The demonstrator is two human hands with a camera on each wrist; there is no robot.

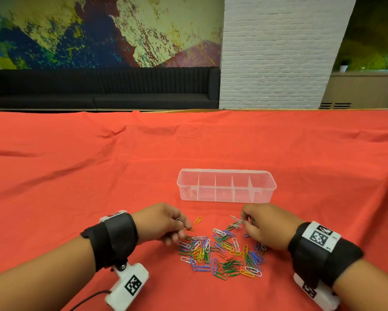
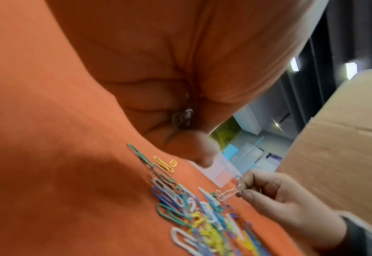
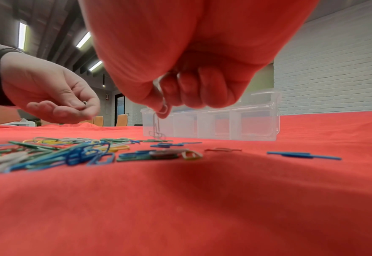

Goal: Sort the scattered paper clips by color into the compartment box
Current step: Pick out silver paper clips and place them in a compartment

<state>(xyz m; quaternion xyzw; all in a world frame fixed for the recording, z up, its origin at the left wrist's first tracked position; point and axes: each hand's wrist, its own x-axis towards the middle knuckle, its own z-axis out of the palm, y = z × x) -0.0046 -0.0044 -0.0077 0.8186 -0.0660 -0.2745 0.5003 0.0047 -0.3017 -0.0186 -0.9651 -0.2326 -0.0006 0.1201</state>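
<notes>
Over the clip pile (image 1: 222,252) mid-worktop, the right hand (image 1: 265,225) has its grip clamped on linked silver clips (image 1: 236,222). The left hand (image 1: 164,221) pinches a small clip; the clear compartment box (image 1: 226,186) sits just beyond.

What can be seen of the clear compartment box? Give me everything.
The compartment box is a long, see-through plastic tray with a flanged rim and no lid on it. Thin dividers split it into five cells in a row. It sits upright and lengthwise on the red cloth, beyond the clip pile. The leftmost cell seems to hold something small and pale; the others look empty. Neither of the hands touches it.
</notes>
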